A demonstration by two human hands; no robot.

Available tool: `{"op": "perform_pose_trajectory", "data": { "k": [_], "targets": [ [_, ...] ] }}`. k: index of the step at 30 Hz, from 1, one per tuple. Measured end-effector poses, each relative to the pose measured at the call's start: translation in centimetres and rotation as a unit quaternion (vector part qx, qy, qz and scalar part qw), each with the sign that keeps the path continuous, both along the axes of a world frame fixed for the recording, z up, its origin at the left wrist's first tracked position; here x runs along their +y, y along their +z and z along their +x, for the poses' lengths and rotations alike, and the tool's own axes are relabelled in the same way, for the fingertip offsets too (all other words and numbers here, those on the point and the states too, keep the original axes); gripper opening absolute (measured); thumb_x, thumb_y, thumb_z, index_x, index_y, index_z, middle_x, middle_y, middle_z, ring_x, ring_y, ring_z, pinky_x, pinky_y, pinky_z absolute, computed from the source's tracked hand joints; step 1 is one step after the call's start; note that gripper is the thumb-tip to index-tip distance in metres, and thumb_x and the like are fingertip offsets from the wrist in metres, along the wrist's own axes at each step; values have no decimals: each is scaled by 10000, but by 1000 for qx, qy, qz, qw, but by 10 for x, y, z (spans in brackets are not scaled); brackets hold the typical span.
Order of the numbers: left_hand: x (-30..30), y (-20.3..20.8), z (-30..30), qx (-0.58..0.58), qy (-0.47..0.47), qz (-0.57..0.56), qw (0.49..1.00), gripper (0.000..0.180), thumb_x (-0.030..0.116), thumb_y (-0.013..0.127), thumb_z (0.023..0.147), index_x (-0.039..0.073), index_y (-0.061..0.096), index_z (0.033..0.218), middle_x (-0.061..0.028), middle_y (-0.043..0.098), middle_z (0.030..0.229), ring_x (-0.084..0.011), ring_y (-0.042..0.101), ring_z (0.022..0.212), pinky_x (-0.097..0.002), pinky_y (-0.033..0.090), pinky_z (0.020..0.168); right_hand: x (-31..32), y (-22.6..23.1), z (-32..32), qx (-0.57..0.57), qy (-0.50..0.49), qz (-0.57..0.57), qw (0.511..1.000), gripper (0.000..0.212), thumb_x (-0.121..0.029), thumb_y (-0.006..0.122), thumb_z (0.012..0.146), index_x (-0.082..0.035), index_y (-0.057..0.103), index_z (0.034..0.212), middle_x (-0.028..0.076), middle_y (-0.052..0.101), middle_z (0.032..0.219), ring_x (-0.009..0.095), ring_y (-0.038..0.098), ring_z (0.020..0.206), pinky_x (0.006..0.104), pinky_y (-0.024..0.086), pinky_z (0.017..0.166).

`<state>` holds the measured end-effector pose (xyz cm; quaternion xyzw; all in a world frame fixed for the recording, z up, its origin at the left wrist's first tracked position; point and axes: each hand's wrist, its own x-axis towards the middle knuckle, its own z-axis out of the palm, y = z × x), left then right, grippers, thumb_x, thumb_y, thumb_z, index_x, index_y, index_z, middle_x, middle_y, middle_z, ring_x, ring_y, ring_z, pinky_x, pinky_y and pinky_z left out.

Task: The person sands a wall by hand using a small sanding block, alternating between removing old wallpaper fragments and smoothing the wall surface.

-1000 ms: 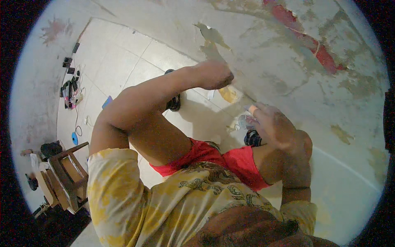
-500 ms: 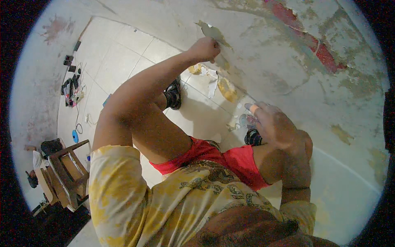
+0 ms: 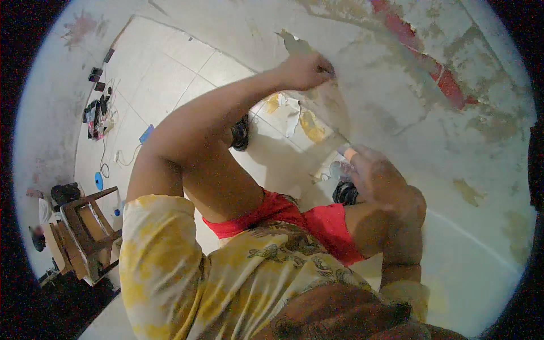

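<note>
My left hand (image 3: 310,71) is closed at the wall (image 3: 391,73), just below a torn patch of peeling paint (image 3: 294,44). Whatever its fingers pinch is hidden or too small to make out. By my bent right knee, my right hand (image 3: 377,170) is curled and slightly blurred close to the wall's foot. A small orange band (image 3: 349,153) with a greyish tip shows at its front; I cannot tell whether it is a tool or a wrapped finger. Loose paint flakes (image 3: 293,118) and a yellowish scrap (image 3: 311,127) lie on the floor below my left hand.
A red strip (image 3: 447,85) shows through the damaged wall at upper right. Cables and black items (image 3: 97,116) lie on the tiled floor (image 3: 164,73) at far left, with a blue disc (image 3: 99,181) nearby. A wooden frame (image 3: 90,224) stands at lower left.
My left hand has moved right and slightly down along the wall, still closed. My right hand stays in nearly the same place. The view has shifted a little.
</note>
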<state>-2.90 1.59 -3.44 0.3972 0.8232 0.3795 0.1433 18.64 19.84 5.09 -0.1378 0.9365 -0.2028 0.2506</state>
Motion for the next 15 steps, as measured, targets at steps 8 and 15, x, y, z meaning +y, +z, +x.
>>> {"op": "perform_pose_trajectory", "data": {
  "k": [8,15],
  "targets": [
    [-67,33,-47,-282,190,54,939,265,236,528,917,67,684,1047,-57,699,1003,-171,660,888,-310,499,823,6,-2,9,16,-19,-25,999,321,-144,583,884,10,570,1164,231,590,1020,415,585,932,460,477,796],
    [-67,35,-47,-404,224,127,878,213,209,565,884,54,687,966,-55,703,928,-147,651,840,-301,493,801,2,3,7,19,-14,-9,1000,322,-164,572,894,3,566,1168,224,589,1023,419,585,928,465,478,798]
  ]
}}
